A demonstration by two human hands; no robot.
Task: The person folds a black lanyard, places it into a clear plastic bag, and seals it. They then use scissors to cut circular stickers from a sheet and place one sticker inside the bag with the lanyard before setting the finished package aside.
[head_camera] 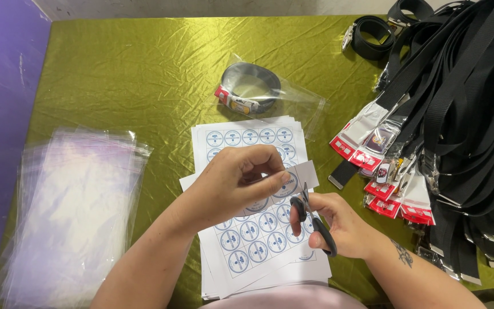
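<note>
left hand [238, 183]: fingers pressed together in a pinch on a small white paper strip printed with a round blue sticker [299, 177]; the fingers cover most of the strip, only its right end shows.
right hand [338, 223]: fingers curled through the handles of black-handled scissors [314, 220]; blades point up toward the strip, their tips touching or just under it, can't tell which. Whether the blades are parted is hard to read at this angle.
strip position: held above the stack, between the two hands, near centre of view.
sticker sheets: stack of white sheets printed with round blue stickers [258, 240] lies flat on the table under both hands; middle rows hidden by hands, bottom edge cut off by a pink garment at the frame's lower edge. Sheet count unreadable.
table: covered in shiny olive-green cloth [144, 86]; left edge meets a purple surface.
clear bags: pile of empty clear plastic bags [70, 212] at left, well apart from the hands; layers blur together.
bagged belt: coiled black belt inside a clear plastic bag [253, 88], just beyond the stack's top edge.
belt heap: heap of black webbing belts with metal buckles and red-and-white tags [447, 114] at right; runs out of frame top and right, tags too small to make out.
</note>
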